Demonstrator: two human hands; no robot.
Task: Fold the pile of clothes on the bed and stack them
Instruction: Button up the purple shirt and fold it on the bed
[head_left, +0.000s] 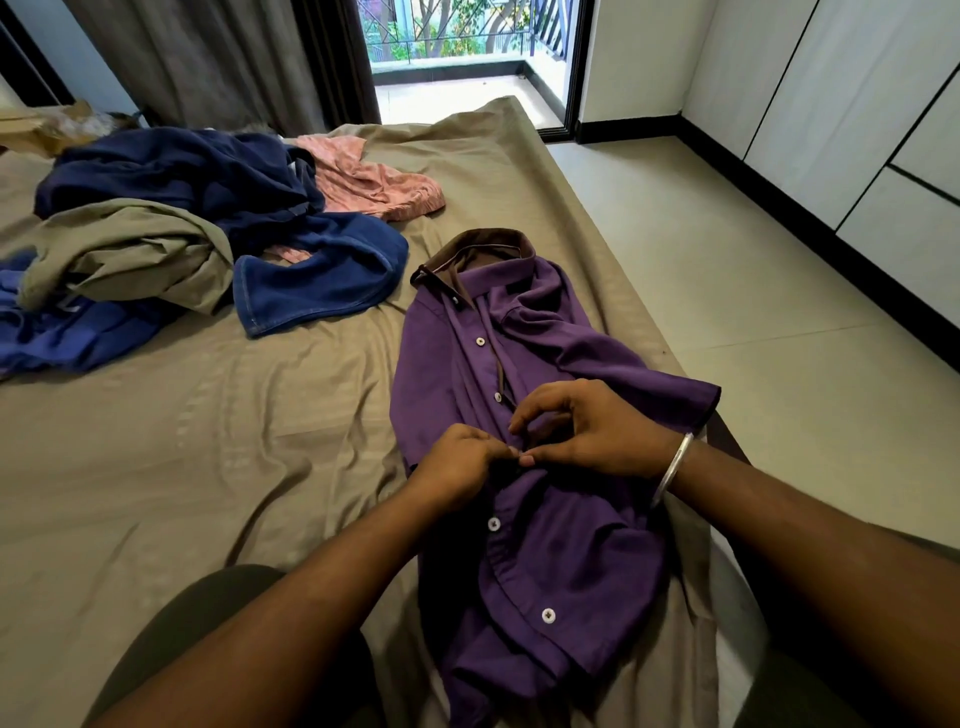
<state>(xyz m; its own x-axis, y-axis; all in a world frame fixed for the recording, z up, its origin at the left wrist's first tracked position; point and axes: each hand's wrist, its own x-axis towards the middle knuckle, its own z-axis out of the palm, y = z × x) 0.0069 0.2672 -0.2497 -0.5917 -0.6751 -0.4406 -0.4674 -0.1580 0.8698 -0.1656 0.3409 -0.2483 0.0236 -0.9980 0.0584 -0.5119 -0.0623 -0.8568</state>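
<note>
Rumpled khaki bedsheet (208, 441) bears a purple shirt (545, 561), left hand (457, 467) and right hand (592, 431) pinching its placket.

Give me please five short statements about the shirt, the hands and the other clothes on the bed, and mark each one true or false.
1. Both hands work at the button placket of the purple shirt. True: the left hand and the right hand pinch it at mid-front.
2. The shirt is already folded into a neat square. False: it lies lengthwise, front up, not yet folded.
3. The shirt's collar is brown. True.
4. The unfolded pile lies to the right of the shirt. False: it lies to its left, farther up the bed.
5. The bangle is on the left wrist. False: it is on the right wrist.
</note>
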